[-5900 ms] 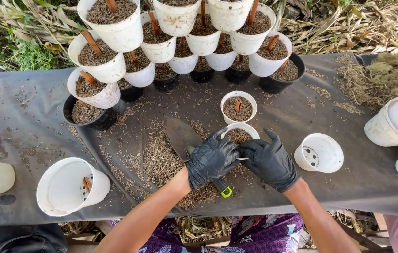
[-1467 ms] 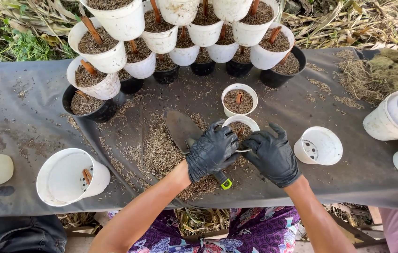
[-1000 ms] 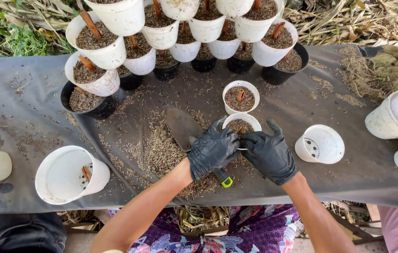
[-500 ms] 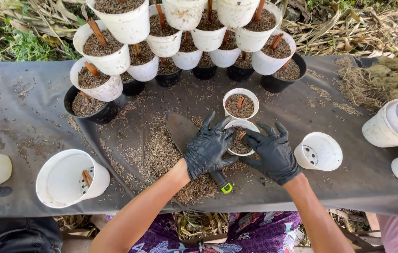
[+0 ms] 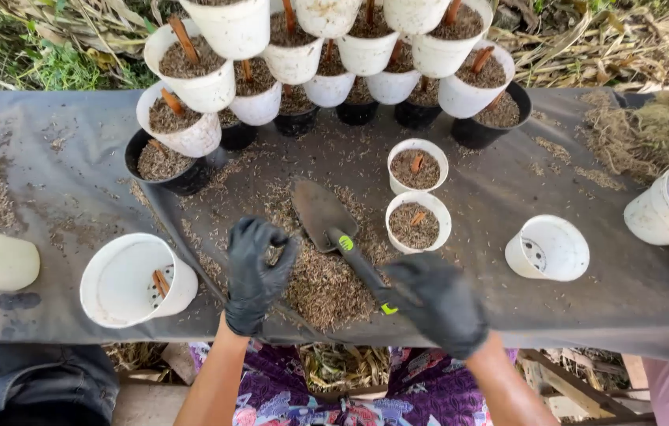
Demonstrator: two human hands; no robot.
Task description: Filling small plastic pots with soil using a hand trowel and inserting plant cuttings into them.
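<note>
Right hand (image 5: 438,304), blurred, seemingly grips the trowel (image 5: 338,233) handle; left hand (image 5: 258,270) fingers curl loosely over the husk pile (image 5: 322,288), holding nothing.

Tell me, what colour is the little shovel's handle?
The trowel's handle is black with bright green bands, seen clearly in the head view.

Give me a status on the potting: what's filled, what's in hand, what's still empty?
Done: stacked white pots at the back hold mix with sticks, and two filled pots stand by the trowel. In hand: the right hand is at the handle of the trowel; the left hand rests curled at the edge of the loose mix pile. Left: an empty pot on its side and another tipped pot holding only sticks.
</note>
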